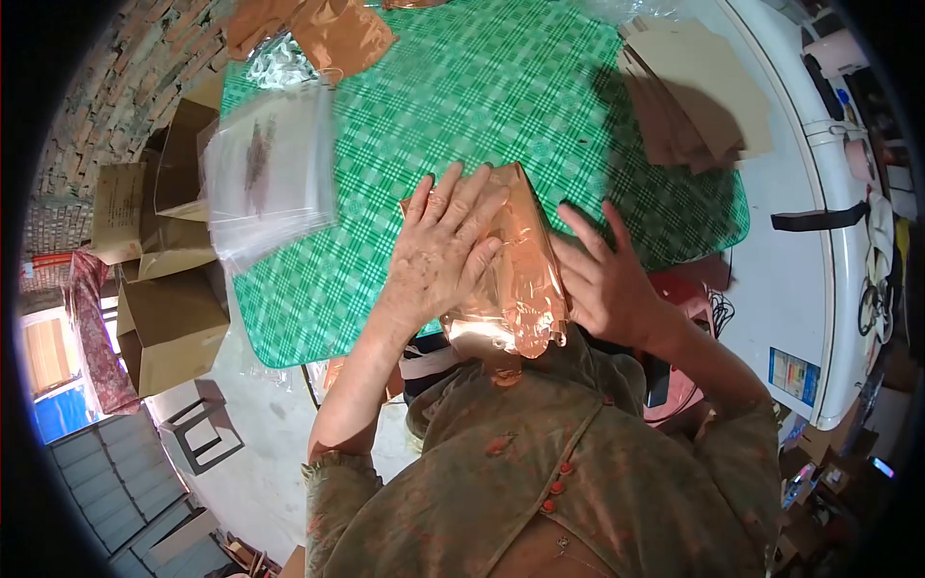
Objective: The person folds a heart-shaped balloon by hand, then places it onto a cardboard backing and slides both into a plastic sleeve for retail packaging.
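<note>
A shiny copper-coloured foil piece (528, 260) lies at the near edge of the green checked tablecloth (434, 87), its lower end hanging toward the person's lap. Flat on its left part rests my left hand (438, 246), fingers extended and spread a little. Beside the foil's right edge is my right hand (607, 279), with its fingers apart and raised; whether its fingertips touch the foil is hard to tell. Nothing shows in either palm.
Clear plastic bags (275, 173) are stacked on the left of the table. More copper foil (342, 39) lies at the far left, beside white loops (279, 63). Brown card sheets (699, 87) sit far right. Cardboard boxes (173, 318) stand left of the table.
</note>
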`<state>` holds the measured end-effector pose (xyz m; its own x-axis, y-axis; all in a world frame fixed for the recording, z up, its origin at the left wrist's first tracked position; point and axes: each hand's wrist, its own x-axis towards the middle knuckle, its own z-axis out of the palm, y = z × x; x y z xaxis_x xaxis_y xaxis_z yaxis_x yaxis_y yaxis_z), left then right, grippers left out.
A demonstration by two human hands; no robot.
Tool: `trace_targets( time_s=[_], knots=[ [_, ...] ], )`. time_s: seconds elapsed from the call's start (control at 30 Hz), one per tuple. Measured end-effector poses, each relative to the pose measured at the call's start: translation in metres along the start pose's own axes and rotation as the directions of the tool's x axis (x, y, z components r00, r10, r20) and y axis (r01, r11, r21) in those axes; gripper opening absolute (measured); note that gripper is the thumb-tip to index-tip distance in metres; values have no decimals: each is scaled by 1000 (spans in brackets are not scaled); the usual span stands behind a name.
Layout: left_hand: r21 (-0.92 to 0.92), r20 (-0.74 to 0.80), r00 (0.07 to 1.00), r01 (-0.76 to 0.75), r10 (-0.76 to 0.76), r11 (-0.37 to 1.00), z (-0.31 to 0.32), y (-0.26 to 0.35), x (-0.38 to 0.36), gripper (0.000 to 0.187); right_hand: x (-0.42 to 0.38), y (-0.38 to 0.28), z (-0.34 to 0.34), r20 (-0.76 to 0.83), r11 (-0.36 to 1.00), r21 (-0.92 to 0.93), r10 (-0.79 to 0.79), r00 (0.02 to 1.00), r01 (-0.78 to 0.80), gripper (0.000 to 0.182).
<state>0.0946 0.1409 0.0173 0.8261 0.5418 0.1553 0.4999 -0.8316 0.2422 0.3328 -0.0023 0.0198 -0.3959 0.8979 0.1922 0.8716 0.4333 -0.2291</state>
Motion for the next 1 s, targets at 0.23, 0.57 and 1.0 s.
trace_targets(
  time_s=[0.23, 0.57, 1.0],
  knots=[
    [15, 0, 1000, -6, 6, 1000, 0, 0, -1, 53, -1, 2, 15, -249, 985, 171, 67, 966, -24, 38],
    [-14, -50, 999, -11, 10, 1000, 2, -1, -1, 56, 19, -9, 22, -421, 993, -119, -60, 905, 11, 37],
    [-2, -22, 1000, 2, -2, 1000, 4, -2, -1, 53, 17, -16, 23, -241, 993, 118, 5, 971, 24, 56]
  ],
)
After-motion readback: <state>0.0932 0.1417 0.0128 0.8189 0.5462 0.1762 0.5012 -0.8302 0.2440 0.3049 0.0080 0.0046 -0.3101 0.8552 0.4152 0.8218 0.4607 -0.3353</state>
